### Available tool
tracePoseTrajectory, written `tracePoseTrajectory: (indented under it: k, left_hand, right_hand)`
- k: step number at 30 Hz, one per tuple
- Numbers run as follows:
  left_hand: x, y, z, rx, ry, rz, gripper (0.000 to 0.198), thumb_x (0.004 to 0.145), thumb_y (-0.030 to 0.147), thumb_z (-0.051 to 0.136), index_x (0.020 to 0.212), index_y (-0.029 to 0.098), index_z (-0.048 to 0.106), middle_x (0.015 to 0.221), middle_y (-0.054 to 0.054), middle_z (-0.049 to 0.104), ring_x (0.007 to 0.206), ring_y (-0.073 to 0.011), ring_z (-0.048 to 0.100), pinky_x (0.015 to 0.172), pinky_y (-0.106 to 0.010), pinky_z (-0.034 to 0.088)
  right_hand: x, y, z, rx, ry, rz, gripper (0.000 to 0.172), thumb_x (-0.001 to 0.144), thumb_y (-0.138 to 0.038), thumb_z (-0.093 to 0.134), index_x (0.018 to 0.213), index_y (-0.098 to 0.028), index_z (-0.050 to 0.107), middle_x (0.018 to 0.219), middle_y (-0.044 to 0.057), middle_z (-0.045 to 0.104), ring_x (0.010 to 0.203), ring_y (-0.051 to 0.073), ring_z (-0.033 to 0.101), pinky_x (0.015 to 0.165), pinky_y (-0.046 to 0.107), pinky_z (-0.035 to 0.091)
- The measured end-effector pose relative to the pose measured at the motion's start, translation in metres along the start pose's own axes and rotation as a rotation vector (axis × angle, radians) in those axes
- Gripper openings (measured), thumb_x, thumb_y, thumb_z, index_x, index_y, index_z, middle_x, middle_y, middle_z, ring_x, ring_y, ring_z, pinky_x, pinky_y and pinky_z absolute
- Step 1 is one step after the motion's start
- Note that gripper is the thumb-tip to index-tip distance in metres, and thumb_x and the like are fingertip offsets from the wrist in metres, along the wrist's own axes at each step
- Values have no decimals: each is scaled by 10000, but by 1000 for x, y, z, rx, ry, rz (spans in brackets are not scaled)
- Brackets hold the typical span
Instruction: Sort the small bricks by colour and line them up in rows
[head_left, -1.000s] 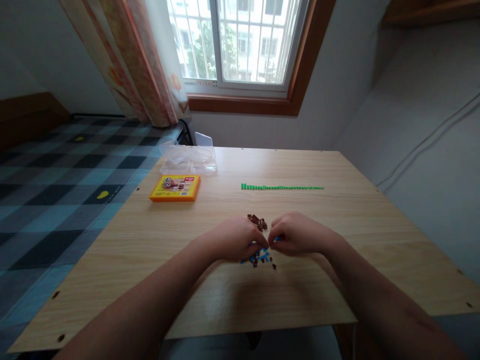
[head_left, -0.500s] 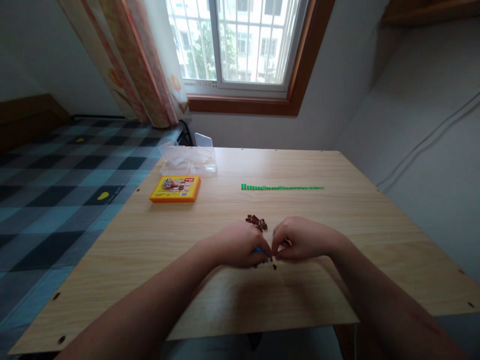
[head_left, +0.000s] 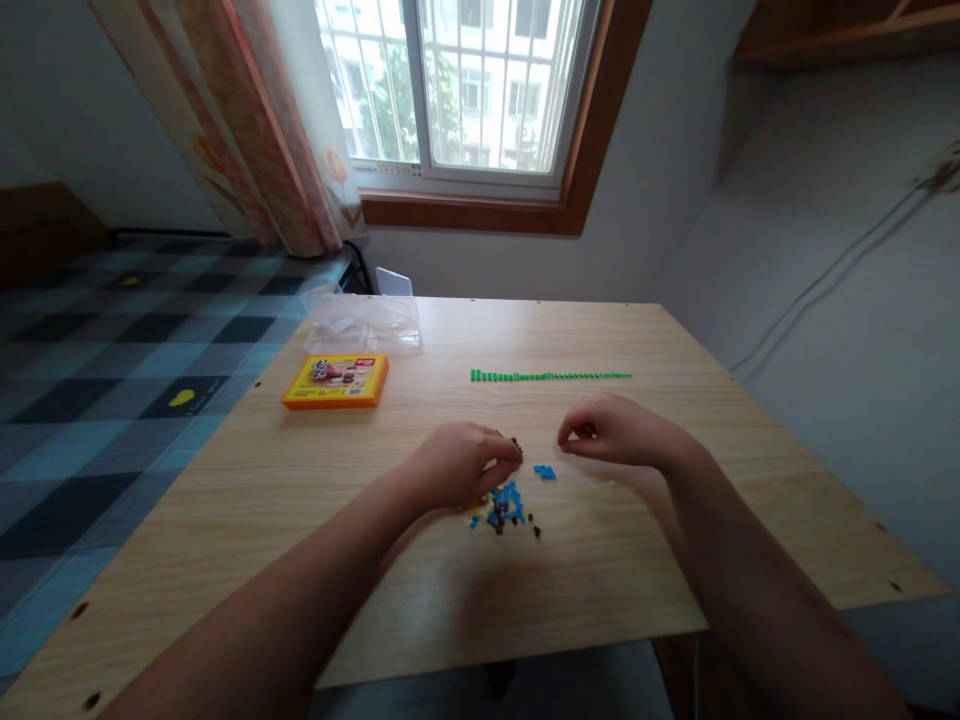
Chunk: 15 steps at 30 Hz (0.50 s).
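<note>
A small patch of blue bricks (head_left: 544, 472) lies by itself before me. Nearer me is a jumbled pile (head_left: 504, 506) — blue, dark brown, some pale yellow — with brown strays (head_left: 537, 532) just beside it. Beyond it, brown bricks (head_left: 517, 445) sit mostly hidden from me.

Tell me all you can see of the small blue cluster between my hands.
The blue cluster is a tight little group of plain blue pieces, plastic by the look of them, with an uneven outline. It lies low on the wooden table, just beyond and right of the mixed pile and apart from it. The left hand and the right hand flank it, neither appearing to touch it. Whether its pieces are joined is too small to tell.
</note>
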<state>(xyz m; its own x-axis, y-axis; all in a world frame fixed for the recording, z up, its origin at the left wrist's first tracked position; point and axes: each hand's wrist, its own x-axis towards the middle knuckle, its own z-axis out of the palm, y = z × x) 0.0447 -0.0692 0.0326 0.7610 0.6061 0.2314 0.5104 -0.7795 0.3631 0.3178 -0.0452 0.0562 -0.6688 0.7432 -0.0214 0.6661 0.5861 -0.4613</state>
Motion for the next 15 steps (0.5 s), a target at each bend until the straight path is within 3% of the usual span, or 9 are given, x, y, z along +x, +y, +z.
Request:
tracePoseTrajectory:
  k: [4,7,11,15]
  left_hand:
    - [-2,-28,-1,72,318,-176,199,936,306,575,926,218,754,788,-11,752,624,-127,632,630,-247,446]
    - [-4,-47,-2,126,448,-282,208,923,317,589,913,201,761,633,5,662,579,-128,572,600,-247,401]
    - [-4,-58,0,87,470,-369,214,913,312,595,914,191,771,570,22,590,538,-119,503,579,-250,351]
    - [-3,-60,3,45,470,-400,236,913,328,586,906,185,775,538,31,544,515,-119,462,574,-258,325]
  right_hand:
    - [0,-17,7,40,-85,-86,146,823,-177,669,876,-220,798,689,-14,706,608,111,584,587,234,383]
    - [2,-25,15,1,-85,-91,166,829,-168,668,903,-234,800,767,-2,745,652,123,617,618,242,403]
    - [5,-19,18,-75,-4,-80,179,848,-155,655,917,-241,797,861,15,762,745,146,650,672,255,428]
    - [-7,-11,10,-188,210,-10,177,918,-226,603,918,-229,780,892,30,757,793,164,657,701,270,440]
